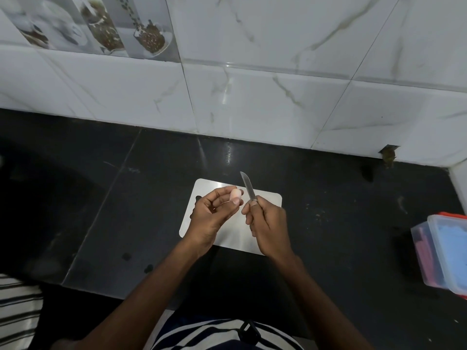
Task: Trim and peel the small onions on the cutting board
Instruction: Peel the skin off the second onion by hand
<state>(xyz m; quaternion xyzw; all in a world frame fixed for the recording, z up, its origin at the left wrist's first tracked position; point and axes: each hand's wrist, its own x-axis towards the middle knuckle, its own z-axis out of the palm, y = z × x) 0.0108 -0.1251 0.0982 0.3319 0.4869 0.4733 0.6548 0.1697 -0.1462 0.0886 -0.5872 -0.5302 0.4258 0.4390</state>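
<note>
Board: a shiny, flat, silver metal cutting board [267,198] with round corners lies on the dark black counter [341,198], in the middle of the view.
Onion: one small, pale pink, peeled onion [235,194] is up in the air over the 12 o'clock edge of the board.
Left hand: the left hand [214,213] pinches the onion between its thumb and fingertips, palm turned up.
Right hand: the right hand [267,218] is curled tight round the handle of a small knife with a thin silver blade [248,185].
Knife: the blade points to 11 o'clock. It sits just beside the onion, at the onion's 3 o'clock. I cannot tell if they touch.
Wall: white marble-look tiles [278,72] stand at 12 o'clock, behind the counter.
Box: a clear plastic box with a red lid [444,251] sits at 3 o'clock, well apart from the board.
Shirt: a black and white striped shirt [217,334] shows at 6 o'clock.
</note>
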